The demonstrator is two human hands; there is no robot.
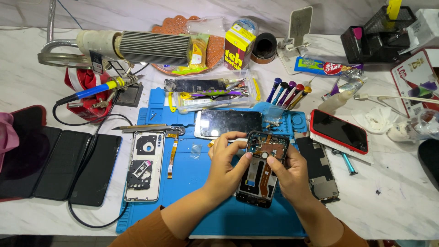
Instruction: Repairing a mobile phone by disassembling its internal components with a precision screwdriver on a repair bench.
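Note:
An opened phone [261, 176] with its back off, showing circuit parts and an orange flex cable, lies on the blue work mat [201, 183] in the middle. My left hand [226, 167] grips its left edge, thumb pressing near the top. My right hand [289, 173] holds the right edge, thumb on the inner parts. Left of my hands lies a white phone back frame [145, 165] with a loose orange flex strip [171, 158] beside it.
Another phone [227, 122] lies screen-up behind my hands. A red-cased phone [339, 131] and a bare phone frame [321, 170] sit to the right. Dark screens [64, 164] lie at left. Screwdrivers [287, 93], a soldering iron [93, 90], a lamp [151, 47] and a clear parts box [215, 93] crowd the back.

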